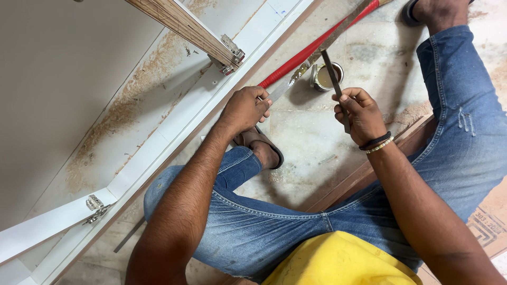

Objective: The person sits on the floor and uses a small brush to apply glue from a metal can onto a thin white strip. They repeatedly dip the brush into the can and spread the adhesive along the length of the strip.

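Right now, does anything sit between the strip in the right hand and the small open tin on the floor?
Nothing visible does. The thin strip held by the right hand reaches straight to the tin, its tip at the opening.

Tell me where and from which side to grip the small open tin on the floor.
Grip the small open tin around its round side wall, coming from the bare floor at its lower left. It stands upright with no lid, and the thin flat strip in the right hand slants across its mouth, so avoid the top.
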